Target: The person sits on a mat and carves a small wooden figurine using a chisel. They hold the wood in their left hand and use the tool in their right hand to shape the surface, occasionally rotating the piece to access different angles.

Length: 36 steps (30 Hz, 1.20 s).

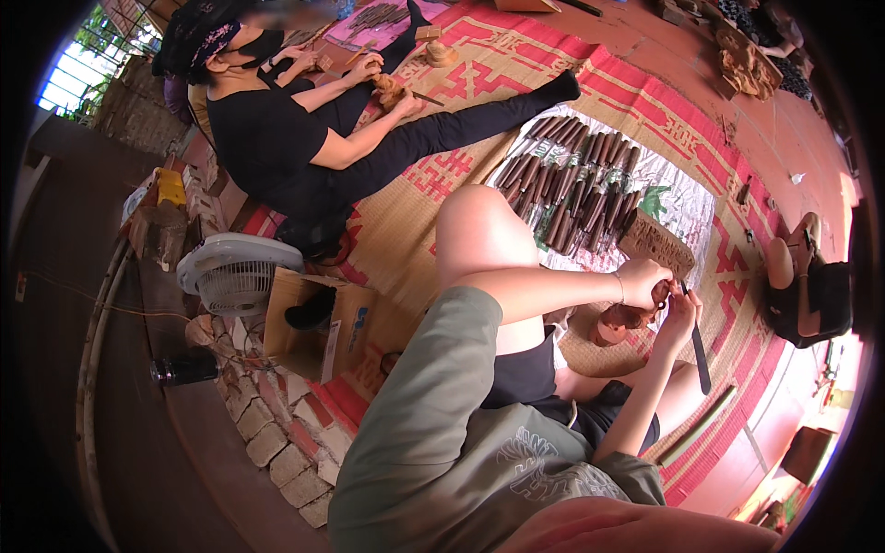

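My left hand (pixel 643 282) is closed around a reddish-brown carved wooden piece (pixel 627 319), which sits low over my lap. Close beside it, my right hand (pixel 680 319) grips a long, slim dark tool (pixel 702 358); one end points down past my wrist, and its working end by the wood is too small to make out. Just beyond my left hand rests a brown wooden block (pixel 656 245) with a rough, marked surface. Rows of carving tools (pixel 576 184) with brown handles lie on a white, green-patterned sheet (pixel 687 198) in front of my knee.
A co-worker (pixel 267 138) sits on the red and tan woven mat (pixel 415 221) at the far left, working a wooden piece. A white fan (pixel 238 267) and a cardboard box (pixel 313 327) stand left of me. At the right sits a dark bag-like object (pixel 825 304).
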Each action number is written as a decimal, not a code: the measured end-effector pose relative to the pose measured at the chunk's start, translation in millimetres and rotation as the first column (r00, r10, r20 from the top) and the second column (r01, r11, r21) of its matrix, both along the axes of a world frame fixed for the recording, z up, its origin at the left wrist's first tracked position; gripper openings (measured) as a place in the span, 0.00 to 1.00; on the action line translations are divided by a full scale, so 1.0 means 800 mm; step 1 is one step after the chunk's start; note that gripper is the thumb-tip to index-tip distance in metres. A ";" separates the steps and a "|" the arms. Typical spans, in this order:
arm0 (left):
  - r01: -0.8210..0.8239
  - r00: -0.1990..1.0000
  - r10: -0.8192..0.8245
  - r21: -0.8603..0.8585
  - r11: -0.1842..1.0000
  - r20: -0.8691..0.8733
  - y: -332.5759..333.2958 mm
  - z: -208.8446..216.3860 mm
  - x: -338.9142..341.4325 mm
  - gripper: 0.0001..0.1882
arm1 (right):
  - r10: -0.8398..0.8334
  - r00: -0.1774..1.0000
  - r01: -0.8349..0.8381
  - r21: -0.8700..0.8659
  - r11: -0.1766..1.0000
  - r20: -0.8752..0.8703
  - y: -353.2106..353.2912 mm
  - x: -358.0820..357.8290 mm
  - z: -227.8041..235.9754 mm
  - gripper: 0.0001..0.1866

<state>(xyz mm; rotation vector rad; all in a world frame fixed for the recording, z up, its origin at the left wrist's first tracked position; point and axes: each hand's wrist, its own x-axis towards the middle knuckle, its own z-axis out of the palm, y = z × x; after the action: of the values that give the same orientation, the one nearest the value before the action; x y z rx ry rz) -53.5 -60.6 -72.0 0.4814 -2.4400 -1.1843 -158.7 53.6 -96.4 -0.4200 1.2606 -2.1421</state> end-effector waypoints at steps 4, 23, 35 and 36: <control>0.033 0.981 -0.009 -0.127 0.991 0.192 -0.026 0.007 -0.001 0.15 | -0.096 0.995 0.097 0.162 0.982 -0.013 0.020 -0.014 -0.021 0.09; 0.132 0.787 0.020 -0.200 0.971 0.617 -0.082 0.003 0.010 0.22 | 0.180 0.938 -0.074 0.335 0.939 -0.296 0.017 0.044 -0.031 0.09; 0.220 0.798 -0.066 -0.188 0.957 0.599 -0.072 0.019 0.005 0.19 | 0.253 0.797 0.027 0.451 0.892 -0.549 0.008 0.063 0.003 0.09; 0.227 0.799 -0.080 -0.175 0.958 0.596 -0.073 0.018 0.004 0.19 | 0.241 0.777 0.051 0.440 0.897 -0.581 0.008 0.063 0.002 0.09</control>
<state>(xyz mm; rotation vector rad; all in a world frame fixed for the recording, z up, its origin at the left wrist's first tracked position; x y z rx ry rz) -50.2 -119.0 -57.6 0.6608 -3.1597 -0.8596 -108.0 60.2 -94.9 -1.0318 1.9792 -1.5878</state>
